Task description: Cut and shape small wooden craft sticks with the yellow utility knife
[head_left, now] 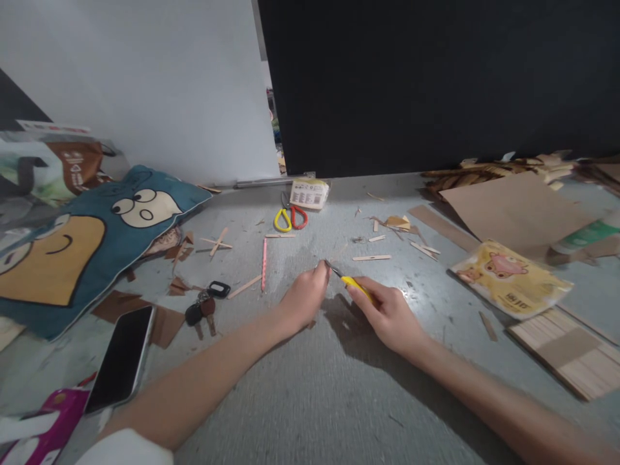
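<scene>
My right hand (390,313) is wrapped round the yellow handle of a craft knife (356,285), its metal end pointing away to the left. That end reaches the fingertips of my left hand (307,294), which are pinched together just above the table. Whatever the left fingers hold is too small or hidden to make out. Nearest on the left stands apart a pink patterned stick (264,265), lying beside a plain wooden stick (245,287). Beyond the hands lie scissors (290,218) with one yellow and one red handle loop.
At left are keys (206,310), a phone (121,355) and a blue cushion (140,232). Wooden stick pieces (371,258) and scraps dot the grey table. A yellow packet (513,278), bundled craft sticks (571,349) and cardboard (533,210) occupy the right. A dark panel (436,84) rises behind.
</scene>
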A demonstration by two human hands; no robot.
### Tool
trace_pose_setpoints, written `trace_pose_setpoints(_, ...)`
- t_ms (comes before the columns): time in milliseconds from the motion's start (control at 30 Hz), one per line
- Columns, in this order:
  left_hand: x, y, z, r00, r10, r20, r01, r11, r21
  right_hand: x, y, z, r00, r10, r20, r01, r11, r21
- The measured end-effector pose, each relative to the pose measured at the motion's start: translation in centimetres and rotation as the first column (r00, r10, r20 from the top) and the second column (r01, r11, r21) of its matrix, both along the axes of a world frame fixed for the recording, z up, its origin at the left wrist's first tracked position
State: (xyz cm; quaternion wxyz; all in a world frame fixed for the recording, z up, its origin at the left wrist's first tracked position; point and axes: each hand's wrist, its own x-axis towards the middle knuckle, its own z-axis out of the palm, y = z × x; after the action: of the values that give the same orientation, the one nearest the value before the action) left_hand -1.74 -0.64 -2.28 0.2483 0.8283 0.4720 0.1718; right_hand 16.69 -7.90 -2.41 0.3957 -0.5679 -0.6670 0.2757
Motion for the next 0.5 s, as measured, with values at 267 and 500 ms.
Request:
trace_pose_setpoints(267,-0.07,-0.14,0.17,0.999,0.028,0.04,-0.027,0.999,-0.023,0.02,-0.07,-0.03,1.0,-0.001,0.012,0.001,1.0,-0.003)
trace_pose_setpoints(500,-0.06,-0.17,0.16,0.999,-0.017,0.04,0.017,1.0,-0.018,0.06,-0.04,-0.04,1.0,0.005,0.009,-0.005,1.0,-0.006)
